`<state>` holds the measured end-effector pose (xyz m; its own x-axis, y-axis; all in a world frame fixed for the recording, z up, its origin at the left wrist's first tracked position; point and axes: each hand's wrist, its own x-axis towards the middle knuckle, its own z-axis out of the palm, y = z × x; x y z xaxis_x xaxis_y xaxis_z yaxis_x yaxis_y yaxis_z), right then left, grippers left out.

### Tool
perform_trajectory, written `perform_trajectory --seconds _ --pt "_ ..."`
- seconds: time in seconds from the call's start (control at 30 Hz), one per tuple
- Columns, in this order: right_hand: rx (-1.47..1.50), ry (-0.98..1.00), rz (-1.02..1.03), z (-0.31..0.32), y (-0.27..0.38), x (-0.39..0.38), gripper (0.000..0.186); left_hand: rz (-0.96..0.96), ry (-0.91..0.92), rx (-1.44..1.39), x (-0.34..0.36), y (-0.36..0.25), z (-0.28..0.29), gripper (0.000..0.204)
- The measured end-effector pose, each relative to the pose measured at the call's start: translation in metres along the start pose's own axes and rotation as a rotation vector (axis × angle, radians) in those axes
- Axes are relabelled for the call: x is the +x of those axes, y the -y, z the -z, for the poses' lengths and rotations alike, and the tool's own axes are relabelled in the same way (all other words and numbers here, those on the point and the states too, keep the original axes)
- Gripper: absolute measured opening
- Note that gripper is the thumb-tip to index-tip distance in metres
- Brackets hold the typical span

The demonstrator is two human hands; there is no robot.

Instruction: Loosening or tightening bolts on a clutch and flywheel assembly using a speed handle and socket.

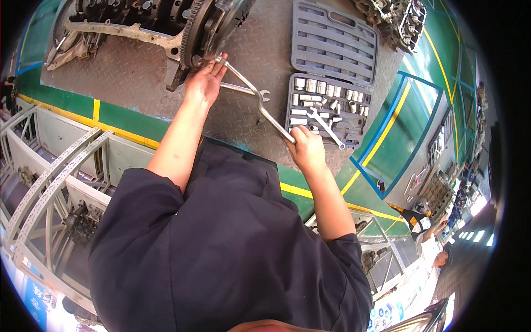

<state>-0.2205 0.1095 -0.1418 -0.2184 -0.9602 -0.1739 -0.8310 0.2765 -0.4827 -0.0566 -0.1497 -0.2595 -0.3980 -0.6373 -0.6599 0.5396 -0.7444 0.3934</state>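
A crank-shaped speed wrench (267, 114) slants across the metal-plate workbench. My right hand (307, 148) is wrapped around its near end. Against the flywheel (194, 34) of an engine block, my left hand (205, 83) has its fingers around the tool's far end; the exact contact there is partly hidden. Under the speed wrench lies an open-ended wrench (239, 88), part of it hidden by my left hand. To the right, an open socket set case (291, 93) contains several silver sockets, with a combination wrench (328, 130) lying across them.
The engine block (124, 33) fills the bench's far left. Another engine part (401, 25) stands at the far right. White metal frames (61, 160) border the near left. Beyond the green floor (401, 138), a person (434, 249) is near another bench.
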Motion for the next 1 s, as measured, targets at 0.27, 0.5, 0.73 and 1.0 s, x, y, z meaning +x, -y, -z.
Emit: perform_trajectory --seconds 0.27,0.5,0.73,1.0 --pt "0.087 -0.028 0.02 0.005 -0.031 0.023 0.028 0.134 0.112 -0.029 0.006 -0.004 0.009 0.023" --pt "0.203 0.046 -0.062 -0.017 -0.051 0.05 0.033 0.025 -0.025 0.102 0.01 0.0 0.024 0.023" --pt "0.241 -0.021 -0.052 -0.019 -0.04 0.02 0.037 0.056 -0.083 0.106 0.001 0.005 0.01 0.012" --pt "0.352 -0.102 -0.116 -0.013 -0.015 0.015 0.034 0.118 0.027 0.154 -0.01 0.002 -0.008 0.021"
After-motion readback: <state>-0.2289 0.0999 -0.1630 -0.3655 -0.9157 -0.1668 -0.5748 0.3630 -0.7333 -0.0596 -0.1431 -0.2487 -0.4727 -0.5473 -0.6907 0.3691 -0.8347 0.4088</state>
